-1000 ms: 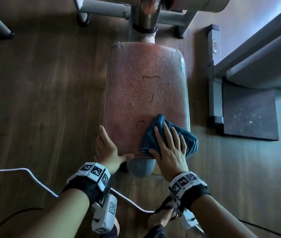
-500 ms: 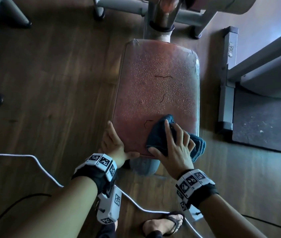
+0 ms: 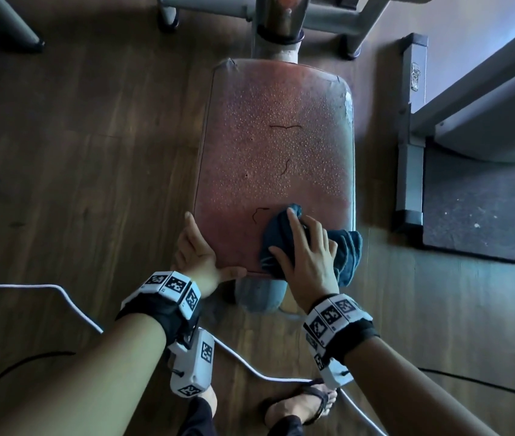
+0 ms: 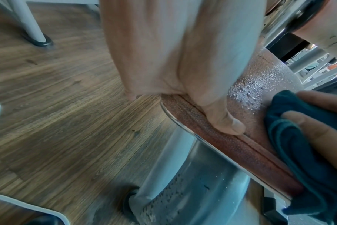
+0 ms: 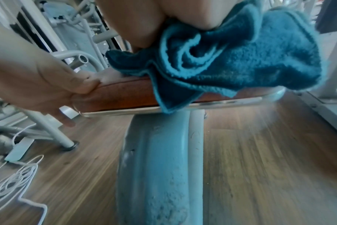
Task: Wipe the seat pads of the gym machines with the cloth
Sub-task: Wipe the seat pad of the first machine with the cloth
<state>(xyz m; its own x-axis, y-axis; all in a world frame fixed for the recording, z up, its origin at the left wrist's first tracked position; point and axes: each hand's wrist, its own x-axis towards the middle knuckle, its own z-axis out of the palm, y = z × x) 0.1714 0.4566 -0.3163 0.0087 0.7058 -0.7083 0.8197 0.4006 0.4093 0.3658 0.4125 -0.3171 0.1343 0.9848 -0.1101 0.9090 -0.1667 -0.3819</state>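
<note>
Since a second ago your right hand [image 3: 308,262] has bunched up; the flat spread fingers now curl round the blue cloth [image 3: 349,253], index still poking out toward 12 o'clock, and the wad sits about where it was, at the 5 o'clock corner of the red seat pad [image 3: 276,146], one fold hanging off the near edge; your left hand [image 3: 201,256] hasn't budged, thumb lying along the pad's near edge and fingers straight down its 7 o'clock side, so relaxed and bracing rather than clutching; droplets cover the pad from the middle up to 12 o'clock, while the strip nearest you looks smooth and dry; under the pad there's the grey-blue post [image 5: 160,167]; white cable [image 3: 29,289] trails over the wood floor [image 3: 92,152] at 8 o'clock; dark mat [image 3: 476,215] lies at 3 o'clock.
</note>
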